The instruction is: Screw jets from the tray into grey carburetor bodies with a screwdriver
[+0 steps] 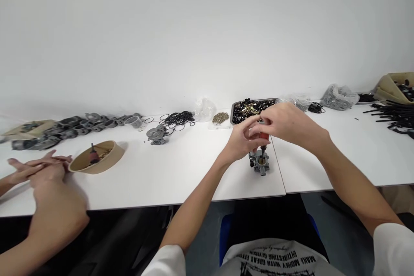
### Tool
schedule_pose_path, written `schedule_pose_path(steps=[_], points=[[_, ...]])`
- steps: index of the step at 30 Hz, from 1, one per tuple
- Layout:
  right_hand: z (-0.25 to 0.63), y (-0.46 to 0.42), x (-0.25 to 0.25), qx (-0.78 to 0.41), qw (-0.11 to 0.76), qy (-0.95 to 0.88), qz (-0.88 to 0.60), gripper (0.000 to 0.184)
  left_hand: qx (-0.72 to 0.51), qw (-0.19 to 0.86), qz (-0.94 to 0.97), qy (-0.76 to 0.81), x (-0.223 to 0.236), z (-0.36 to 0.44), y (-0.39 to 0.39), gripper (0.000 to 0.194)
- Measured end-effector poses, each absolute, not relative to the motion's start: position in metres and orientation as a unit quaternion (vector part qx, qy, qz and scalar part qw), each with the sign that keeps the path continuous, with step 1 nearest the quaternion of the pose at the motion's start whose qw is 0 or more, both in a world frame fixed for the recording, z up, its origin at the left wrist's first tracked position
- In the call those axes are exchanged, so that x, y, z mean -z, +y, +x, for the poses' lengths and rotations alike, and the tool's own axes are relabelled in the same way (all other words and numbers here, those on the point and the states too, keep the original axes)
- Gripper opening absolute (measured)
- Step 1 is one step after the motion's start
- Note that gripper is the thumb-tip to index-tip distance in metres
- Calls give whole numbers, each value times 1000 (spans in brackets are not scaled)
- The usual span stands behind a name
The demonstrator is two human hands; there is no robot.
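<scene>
A small grey metal carburetor body [259, 163] stands on the white table [181, 177] in front of me. A red-handled screwdriver [264, 137] points down into its top. My left hand [242, 139] is closed around the lower part of the red handle. My right hand [285, 123] is closed over the handle's upper end, fingers curled, just above the left hand. Most of the handle is hidden by my fingers.
A metal tray [235, 108] of black and brass parts sits behind my hands, next to a heap of brass bits [220, 117] and black O-rings [177, 118]. Another carburetor body [157, 134] lies left. A co-worker's hands [45, 172] rest by a tan bowl [98, 158]. Black hoses [393, 114] lie far right.
</scene>
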State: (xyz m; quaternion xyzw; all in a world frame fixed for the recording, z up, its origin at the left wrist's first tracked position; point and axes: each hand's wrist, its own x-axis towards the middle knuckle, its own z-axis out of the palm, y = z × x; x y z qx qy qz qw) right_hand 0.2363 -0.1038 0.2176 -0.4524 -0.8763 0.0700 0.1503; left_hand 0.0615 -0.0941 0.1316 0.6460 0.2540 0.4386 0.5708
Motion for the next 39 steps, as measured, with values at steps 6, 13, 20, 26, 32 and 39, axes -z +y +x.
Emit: schedule_pose_path(steps=[6, 13, 20, 26, 32, 39], points=[[251, -99, -219, -177, 172, -908, -338, 18, -390, 583, 682, 207, -135, 55, -92, 53], [238, -102, -207, -99, 181, -866, -455, 35, -426, 570, 651, 264, -132, 62, -92, 43], [256, -101, -206, -173, 201, -906, -329, 20, -382, 579, 685, 222, -137, 53, -93, 36], [233, -103, -204, -6, 148, -930, -337, 28, -437, 550, 645, 302, -130, 64, -91, 47], [261, -101, -186, -101, 269, -846, -449, 34, -398, 535, 699, 258, -136, 53, -94, 29], [261, -106, -89, -298, 40, -861, -410, 45, -421, 431, 748, 279, -129, 50, -91, 14]])
